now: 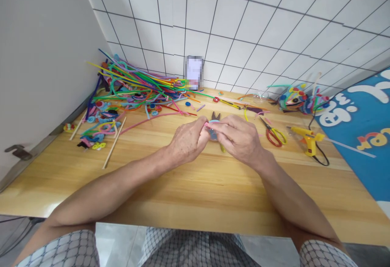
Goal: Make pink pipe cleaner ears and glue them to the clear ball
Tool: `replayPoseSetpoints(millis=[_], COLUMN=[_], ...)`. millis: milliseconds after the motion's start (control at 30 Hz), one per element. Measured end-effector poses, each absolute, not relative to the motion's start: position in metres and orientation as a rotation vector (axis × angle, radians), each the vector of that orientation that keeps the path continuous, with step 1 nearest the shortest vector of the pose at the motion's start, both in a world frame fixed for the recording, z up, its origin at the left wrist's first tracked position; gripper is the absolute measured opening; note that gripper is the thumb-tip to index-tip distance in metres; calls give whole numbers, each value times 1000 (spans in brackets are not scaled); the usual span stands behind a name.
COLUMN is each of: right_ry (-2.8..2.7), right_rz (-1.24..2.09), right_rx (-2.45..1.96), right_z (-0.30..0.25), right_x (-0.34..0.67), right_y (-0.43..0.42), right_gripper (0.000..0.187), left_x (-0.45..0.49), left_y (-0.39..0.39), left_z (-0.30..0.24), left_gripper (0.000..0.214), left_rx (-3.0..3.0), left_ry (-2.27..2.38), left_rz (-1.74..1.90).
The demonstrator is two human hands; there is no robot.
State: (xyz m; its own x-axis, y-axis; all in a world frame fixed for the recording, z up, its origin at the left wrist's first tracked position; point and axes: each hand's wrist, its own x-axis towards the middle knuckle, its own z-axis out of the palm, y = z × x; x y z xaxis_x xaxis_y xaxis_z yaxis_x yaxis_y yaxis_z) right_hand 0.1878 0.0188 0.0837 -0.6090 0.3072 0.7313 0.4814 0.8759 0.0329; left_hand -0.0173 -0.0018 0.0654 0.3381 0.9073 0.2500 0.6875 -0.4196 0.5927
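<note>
Near the middle of the table, my left hand (191, 138) and my right hand (240, 138) meet at the fingertips. Both are closed in a pinch on a pink pipe cleaner (207, 125), of which only a short bit shows between them. A see-through bluish round thing (213, 134) shows in the gap under my fingers; I cannot tell whether I touch it. Dark jaws of pliers (215, 116) stick out just beyond my hands, with the rest mostly covered. A long pink strand (149, 117) lies left of my left hand; whether it joins the held piece is unclear.
A heap of coloured pipe cleaners (146, 82) fills the back left, with wooden sticks (114, 143) in front. A phone (194, 72) leans on the tiled wall. Scissors (273, 132), a yellow glue gun (309, 139) with its cord and decorated balls (292, 98) are at the right.
</note>
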Motion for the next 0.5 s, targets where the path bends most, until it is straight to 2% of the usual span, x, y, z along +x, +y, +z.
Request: replayPoseSetpoints(millis=[200,400,500], right_ry=[-2166,-2042,-2006], right_rz=[-175,-73,-91], right_rx=[-577,-603,-625], right_z=[72,60,57], right_x=[179,168,164], right_y=[16,11,10], right_gripper=[33,41,39], left_x=[-19,-20,-19], left_y=[0,4,5], left_z=[59,50,47], left_gripper=[21,25,27], left_rx=[2182,2137,2122], left_ry=[1256,1111,1060], left_rz=[1038,1190,1223])
